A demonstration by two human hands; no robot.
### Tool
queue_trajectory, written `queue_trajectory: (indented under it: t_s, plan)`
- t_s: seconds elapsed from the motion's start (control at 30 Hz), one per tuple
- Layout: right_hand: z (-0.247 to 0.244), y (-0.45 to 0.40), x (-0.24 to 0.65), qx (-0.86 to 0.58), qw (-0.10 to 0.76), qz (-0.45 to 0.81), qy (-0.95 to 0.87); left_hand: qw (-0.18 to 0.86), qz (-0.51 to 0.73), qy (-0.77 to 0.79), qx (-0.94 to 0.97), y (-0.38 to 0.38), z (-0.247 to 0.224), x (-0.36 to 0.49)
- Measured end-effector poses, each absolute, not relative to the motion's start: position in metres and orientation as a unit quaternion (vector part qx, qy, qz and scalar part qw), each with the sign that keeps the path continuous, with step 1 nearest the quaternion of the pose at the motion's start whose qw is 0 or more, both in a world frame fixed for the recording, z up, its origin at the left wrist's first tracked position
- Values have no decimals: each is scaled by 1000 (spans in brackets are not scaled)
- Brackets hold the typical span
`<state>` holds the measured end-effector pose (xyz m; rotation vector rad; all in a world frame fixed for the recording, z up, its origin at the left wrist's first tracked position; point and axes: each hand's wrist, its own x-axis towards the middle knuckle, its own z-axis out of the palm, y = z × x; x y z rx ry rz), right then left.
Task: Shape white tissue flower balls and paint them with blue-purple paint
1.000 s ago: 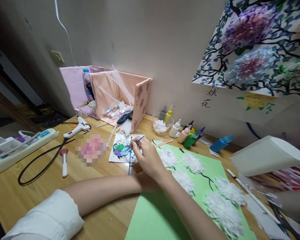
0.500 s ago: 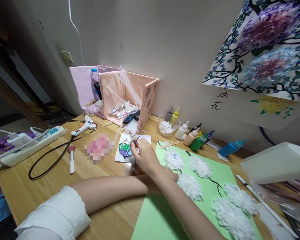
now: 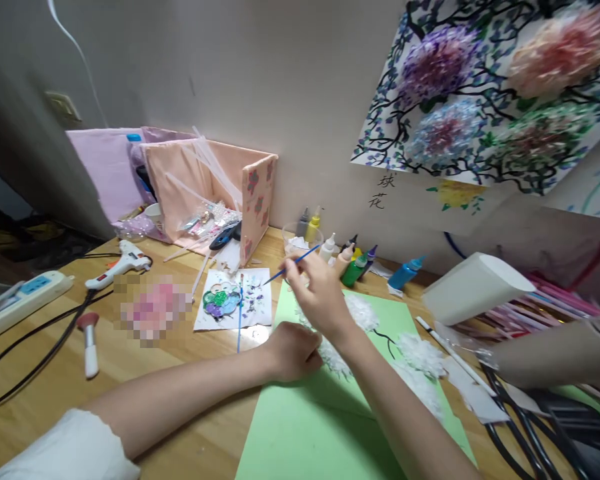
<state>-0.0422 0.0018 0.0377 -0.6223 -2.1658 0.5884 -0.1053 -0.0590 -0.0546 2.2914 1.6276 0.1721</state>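
Note:
My right hand (image 3: 316, 288) pinches a thin blue paintbrush (image 3: 300, 259), its tip pointing left over a paint-spotted white paper (image 3: 260, 313). On that paper sits a flower-shaped palette (image 3: 222, 300) with green, purple and blue paint, and a second brush (image 3: 240, 320) lies beside it. My left hand (image 3: 293, 352) rests with curled fingers on the green sheet (image 3: 300, 427), at the edge of a white fluffy flower (image 3: 336, 360). Whether its fingers grip anything is hidden. More white flowers (image 3: 420, 355) and black painted stems are on the sheet.
Paint bottles (image 3: 355, 270) and a clear bowl (image 3: 303, 237) stand along the wall. A pink fabric box (image 3: 260, 200), glue gun (image 3: 125, 263), makeup brush (image 3: 90, 347) and power strip (image 3: 25, 300) are at left. Another person's arm (image 3: 555, 353) reaches in at right.
The view has turned right. My right hand has moved with the brush from the palette to the right side of the white paper. The other person's arm shows more.

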Motion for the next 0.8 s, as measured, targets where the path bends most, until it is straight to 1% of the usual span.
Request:
queue_trajectory:
  t_s: [0.07,0.1,0.23,0.5,0.8]
  plan:
    - [47,18,-18,-300,412,204,-836,139,62,557,816,-60,-51,-106]
    - [50,25,-7,-331,407,197,-828,125,62,557,819,-59,-50,-105]
    - [48,47,17,-407,349,170,-827,93,58,564,818,-58,-50,-104]
    - [35,52,13,-429,291,171,-838,87,49,562,821,-57,-49,-103]
    - [25,51,6,-431,285,177,-838,106,45,568,815,-56,-46,-101]
